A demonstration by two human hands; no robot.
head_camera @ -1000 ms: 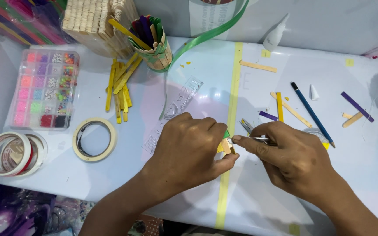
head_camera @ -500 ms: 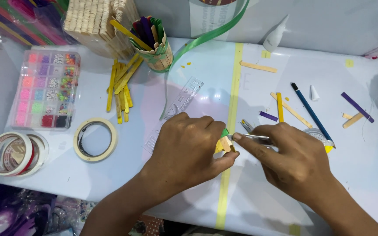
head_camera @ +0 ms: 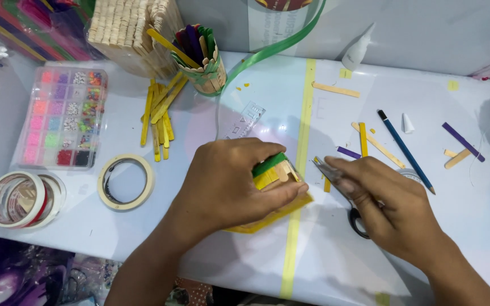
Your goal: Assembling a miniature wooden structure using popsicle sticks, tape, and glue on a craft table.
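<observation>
My left hand grips a small model of yellow, green and plain craft sticks, pressing it onto the white table. My right hand holds a pair of scissors with black handles; the blades point left, with the tip just right of the model. Most of the model is hidden under my left fingers.
A pile of yellow sticks, a cup of coloured sticks, a bead box and tape rolls lie to the left. A blue pencil, loose sticks, a glue bottle and green ribbon lie further back.
My left hand has shifted its grip and uncovered more of the stick model. The scissors' blades have drawn slightly away from it to the right.
</observation>
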